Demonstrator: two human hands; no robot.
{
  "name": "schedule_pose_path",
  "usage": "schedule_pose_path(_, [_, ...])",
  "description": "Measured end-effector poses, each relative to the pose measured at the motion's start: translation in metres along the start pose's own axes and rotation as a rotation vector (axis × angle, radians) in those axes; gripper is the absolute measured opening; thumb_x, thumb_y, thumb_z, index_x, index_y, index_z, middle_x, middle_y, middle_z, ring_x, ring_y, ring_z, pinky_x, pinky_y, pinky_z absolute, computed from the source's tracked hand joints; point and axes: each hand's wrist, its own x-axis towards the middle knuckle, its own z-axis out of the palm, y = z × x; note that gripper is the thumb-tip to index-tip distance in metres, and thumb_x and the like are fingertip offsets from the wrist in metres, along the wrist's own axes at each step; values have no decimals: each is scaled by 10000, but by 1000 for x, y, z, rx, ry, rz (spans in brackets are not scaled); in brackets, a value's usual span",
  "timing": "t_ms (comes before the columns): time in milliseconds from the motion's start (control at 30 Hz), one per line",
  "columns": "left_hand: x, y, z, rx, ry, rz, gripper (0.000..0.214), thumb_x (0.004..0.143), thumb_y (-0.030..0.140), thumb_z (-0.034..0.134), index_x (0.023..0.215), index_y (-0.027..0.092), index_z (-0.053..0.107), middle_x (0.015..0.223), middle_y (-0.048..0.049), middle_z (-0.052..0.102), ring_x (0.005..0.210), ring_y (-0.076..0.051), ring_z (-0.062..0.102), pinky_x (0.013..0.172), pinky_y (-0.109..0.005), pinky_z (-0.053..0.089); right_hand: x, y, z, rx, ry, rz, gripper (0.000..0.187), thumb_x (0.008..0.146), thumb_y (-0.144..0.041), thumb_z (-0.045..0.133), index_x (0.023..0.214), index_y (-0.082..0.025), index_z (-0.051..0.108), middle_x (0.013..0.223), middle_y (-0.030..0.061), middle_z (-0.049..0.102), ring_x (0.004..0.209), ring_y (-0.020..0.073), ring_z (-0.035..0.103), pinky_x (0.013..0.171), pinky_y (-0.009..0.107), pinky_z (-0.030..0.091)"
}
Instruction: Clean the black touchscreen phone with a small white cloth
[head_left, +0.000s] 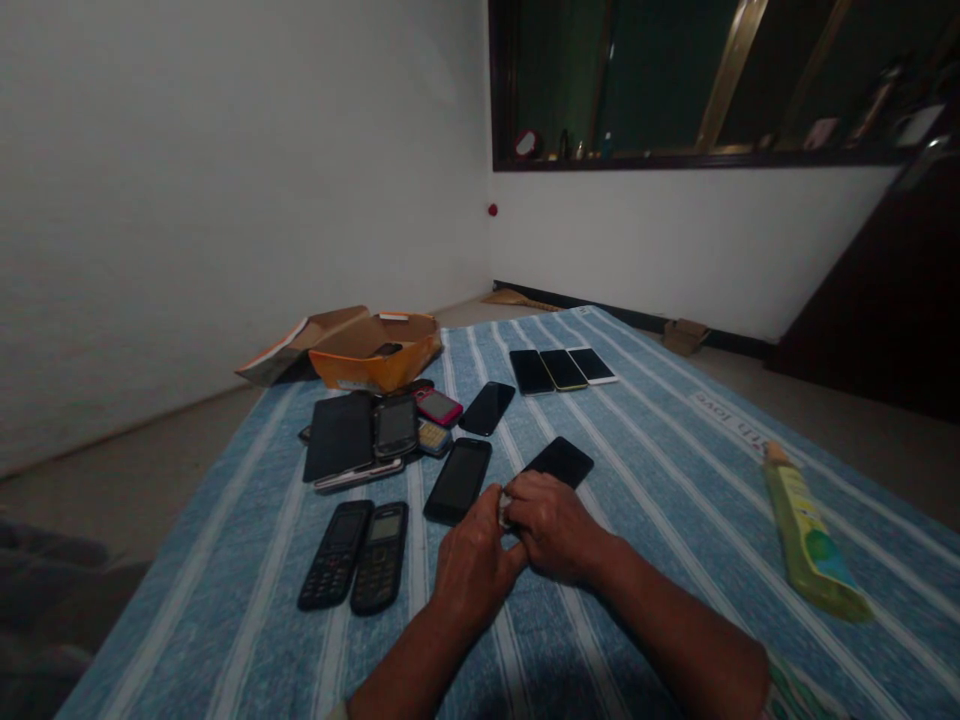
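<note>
My left hand (pixel 474 560) and my right hand (pixel 561 528) meet low over the cloth, fingers closed together around a small pale thing (pixel 505 508). Most of it is covered by the fingers, so its kind cannot be made out. Just beyond my right hand lies a black smartphone (pixel 564 462), partly hidden by the knuckles. Beside my left hand is another dark smartphone (pixel 458 480), lying flat. Farther left, two black keypad phones, one (pixel 336 555) and another (pixel 379 558), lie side by side.
A striped blue cloth (pixel 645 600) covers the surface. An open orange box (pixel 375 370) stands at the far left, several phones (pixel 395 425) piled before it. Three smartphones (pixel 562 370) lie in a row at the back. A yellow-green bottle (pixel 814 540) lies on the right.
</note>
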Motion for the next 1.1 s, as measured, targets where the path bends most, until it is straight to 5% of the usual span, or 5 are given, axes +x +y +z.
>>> schedule_pose_path(367, [0, -5, 5, 11, 20, 46, 526, 789, 280, 616, 1276, 161, 457, 1117, -105, 670, 1009, -252, 655, 849, -321, 486, 2, -3, -4, 11, -50, 35, 188, 849, -84, 499, 872, -165, 667, 849, 52, 619, 841, 187, 519, 730, 310, 371])
schedule_pose_path(700, [-1, -1, 2, 57, 4, 77, 302, 823, 283, 603, 1099, 172, 554, 1017, -79, 666, 996, -239, 646, 793, -307, 479, -1, 2, -26, 17, -263, 52, 162, 794, -105, 557, 780, -182, 699, 813, 40, 598, 752, 160, 474, 649, 290, 325])
schedule_pose_path(1100, [-1, -4, 5, 53, 20, 90, 405, 813, 292, 619, 1190, 168, 539, 1009, -66, 659, 947, -233, 646, 782, -312, 478, 0, -1, -31, -30, -310, 126, 162, 803, -116, 542, 786, -175, 692, 850, 52, 609, 804, 169, 495, 677, 288, 339])
